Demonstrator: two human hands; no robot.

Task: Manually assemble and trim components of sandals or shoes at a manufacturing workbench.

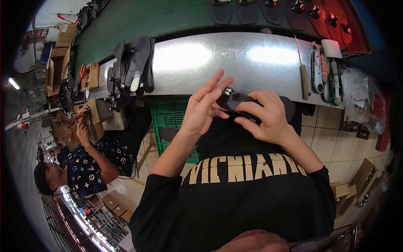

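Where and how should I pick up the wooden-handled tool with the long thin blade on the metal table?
Probably best by its wooden handle, coming from the near edge of the metal table with your nearer right hand: the handle lies toward you, while the thin blade points away.

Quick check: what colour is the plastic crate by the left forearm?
The plastic crate is green; the head view shows it best.

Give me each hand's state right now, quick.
Left hand: open, at one end of the black shoe piece; whether it touches cannot be told.
Right hand: closed, holding the black shoe piece.
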